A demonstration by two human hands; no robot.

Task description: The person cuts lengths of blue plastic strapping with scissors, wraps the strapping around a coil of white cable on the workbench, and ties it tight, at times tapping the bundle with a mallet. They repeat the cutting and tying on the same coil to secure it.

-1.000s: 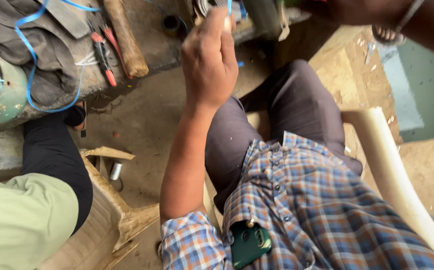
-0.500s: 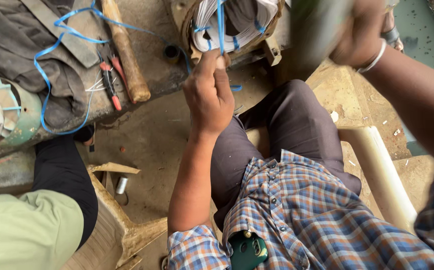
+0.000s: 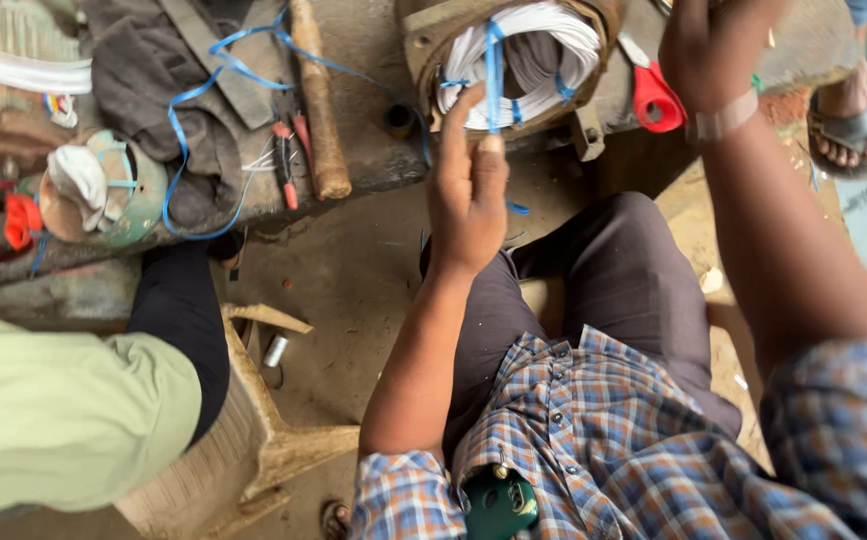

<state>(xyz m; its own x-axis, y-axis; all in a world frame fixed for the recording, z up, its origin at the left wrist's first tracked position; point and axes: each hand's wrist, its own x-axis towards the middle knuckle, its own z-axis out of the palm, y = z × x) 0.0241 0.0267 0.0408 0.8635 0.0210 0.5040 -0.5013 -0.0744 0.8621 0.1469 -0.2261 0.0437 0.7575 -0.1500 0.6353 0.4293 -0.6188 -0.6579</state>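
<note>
On the dirty floor [image 3: 354,270], left hand [image 3: 467,200] pinches blue strap [image 3: 494,70]; right hand [image 3: 709,50] grip is unclear. Better keep strap tight over white coil [image 3: 544,40].

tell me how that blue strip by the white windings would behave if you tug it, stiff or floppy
Probably floppy: the blue strip pinched by the left hand runs straight only where pulled, and similar strip curls loosely over the grey cloth. It looks thin and light, maybe slippery.
</note>
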